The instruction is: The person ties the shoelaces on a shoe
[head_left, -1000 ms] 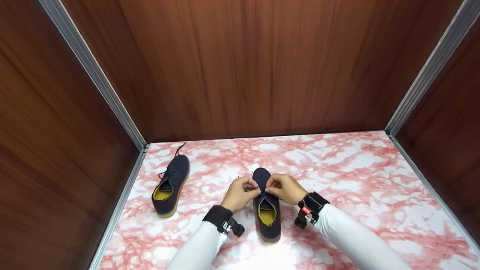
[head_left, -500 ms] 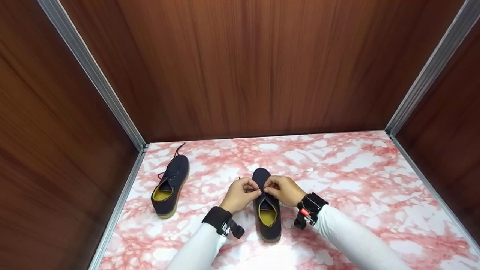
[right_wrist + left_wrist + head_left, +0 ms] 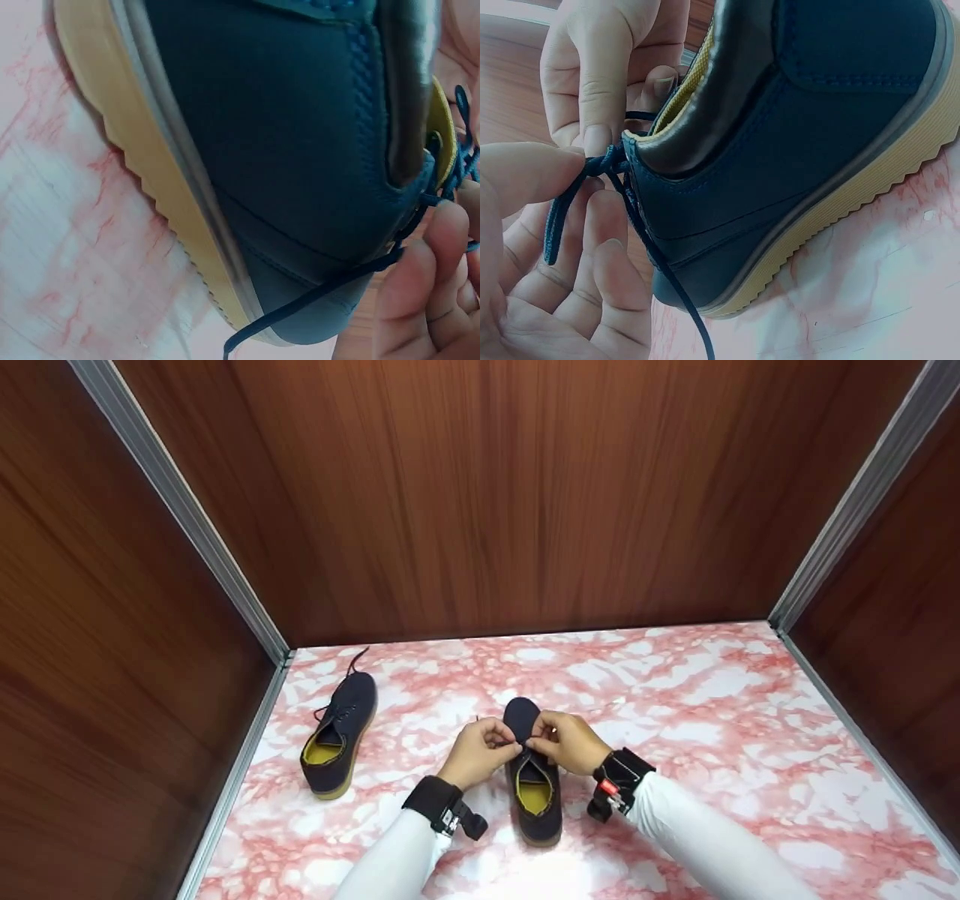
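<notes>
A dark navy shoe (image 3: 541,826) with a yellow lining stands on the surface, toe pointing away from me. Both hands are at its lacing. My left hand (image 3: 474,754) pinches the dark shoelace (image 3: 556,217) between thumb and finger, beside a knot at the top of the tongue; a short loop hangs below the pinch. From the other side my right hand (image 3: 574,744) pinches the lace close to the knot, its thumb reaching it in the left wrist view. One loose lace end hangs down the shoe's side in each wrist view. The fingers partly cover the knot.
A matching navy shoe (image 3: 358,697) stands at the left with its lace trailing past the toe. The surface (image 3: 675,720) is red-and-white marbled. Brown wood-look panels (image 3: 525,495) with grey metal corner strips enclose the back and sides.
Both hands stay at the shoelace with only small finger movements. My right fingertips came slightly left, closer to my left fingertips. Both shoes stay where they were.
</notes>
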Demonstrator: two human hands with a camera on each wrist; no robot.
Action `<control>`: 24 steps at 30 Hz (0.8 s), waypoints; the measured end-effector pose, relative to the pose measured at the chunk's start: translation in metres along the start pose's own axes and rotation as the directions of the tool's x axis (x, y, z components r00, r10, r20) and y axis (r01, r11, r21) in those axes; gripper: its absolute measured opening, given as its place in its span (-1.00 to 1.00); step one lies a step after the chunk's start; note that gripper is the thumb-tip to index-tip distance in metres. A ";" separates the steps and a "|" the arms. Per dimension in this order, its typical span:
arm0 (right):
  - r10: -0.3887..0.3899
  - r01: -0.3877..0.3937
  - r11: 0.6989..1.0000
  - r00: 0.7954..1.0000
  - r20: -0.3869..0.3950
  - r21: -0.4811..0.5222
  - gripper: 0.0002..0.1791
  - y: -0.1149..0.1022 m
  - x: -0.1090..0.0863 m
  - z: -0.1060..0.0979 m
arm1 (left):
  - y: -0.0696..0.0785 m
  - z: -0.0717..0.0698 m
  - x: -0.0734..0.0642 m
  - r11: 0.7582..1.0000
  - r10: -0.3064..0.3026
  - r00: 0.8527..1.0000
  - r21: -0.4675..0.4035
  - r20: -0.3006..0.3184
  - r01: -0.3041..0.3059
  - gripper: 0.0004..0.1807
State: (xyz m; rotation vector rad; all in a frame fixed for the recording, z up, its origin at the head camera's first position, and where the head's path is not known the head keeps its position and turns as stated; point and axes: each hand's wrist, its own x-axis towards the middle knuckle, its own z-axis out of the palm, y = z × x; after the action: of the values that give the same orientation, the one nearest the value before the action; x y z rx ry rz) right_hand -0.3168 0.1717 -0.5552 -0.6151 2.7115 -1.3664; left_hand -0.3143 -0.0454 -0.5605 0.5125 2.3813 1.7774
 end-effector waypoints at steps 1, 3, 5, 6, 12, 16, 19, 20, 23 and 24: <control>0.012 -0.012 1.000 1.000 0.010 0.024 -0.80 0.000 0.000 -0.001 | 0.000 0.000 0.000 1.000 0.002 1.000 0.007 -0.001 -0.002 -0.83; 0.025 -0.027 0.998 0.999 0.031 0.062 -0.80 0.001 0.000 -0.002 | -0.001 0.000 0.000 1.000 0.008 1.000 0.016 -0.001 -0.008 -0.83; 0.037 -0.043 0.994 0.998 0.058 0.101 -0.81 0.003 -0.001 -0.003 | -0.001 0.000 -0.001 1.000 0.008 1.000 0.017 0.001 -0.008 -0.84; 0.044 -0.052 0.992 0.996 0.072 0.118 -0.83 0.004 -0.001 -0.004 | -0.001 0.000 -0.001 1.000 0.008 1.000 0.016 0.002 -0.008 -0.84; 0.076 -0.095 0.982 0.990 0.123 0.161 -0.90 0.009 -0.004 -0.008 | -0.001 0.000 -0.002 1.000 0.001 1.000 0.006 0.006 -0.001 -0.83; 0.066 -0.082 0.986 0.991 0.115 0.147 -0.92 0.008 -0.006 -0.007 | 0.000 0.000 -0.004 1.000 -0.004 1.000 -0.001 0.005 0.004 -0.83; 0.045 -0.054 0.993 0.996 0.081 0.106 -0.94 0.005 -0.007 -0.006 | 0.000 0.000 -0.004 1.000 -0.003 1.000 0.003 0.005 0.003 -0.83; 0.037 -0.043 0.995 0.997 0.065 0.086 -0.94 0.004 -0.007 -0.006 | 0.000 -0.001 -0.004 1.000 -0.003 1.000 0.007 0.005 0.003 -0.83; 0.013 -0.013 1.000 1.000 0.020 0.020 -0.90 0.003 -0.008 -0.004 | -0.001 -0.001 -0.003 1.000 -0.003 1.000 0.017 0.009 0.003 -0.83; 0.008 -0.008 1.000 1.000 0.009 0.004 -0.89 0.003 -0.008 -0.004 | -0.001 -0.001 -0.003 1.000 -0.004 1.000 0.021 0.010 0.004 -0.82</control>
State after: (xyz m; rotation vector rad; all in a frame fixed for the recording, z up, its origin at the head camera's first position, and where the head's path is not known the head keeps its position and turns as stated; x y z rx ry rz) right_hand -0.3113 0.1787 -0.5560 -0.6080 2.7005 -1.3629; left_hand -0.3117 -0.0479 -0.5612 0.5173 2.3951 1.7457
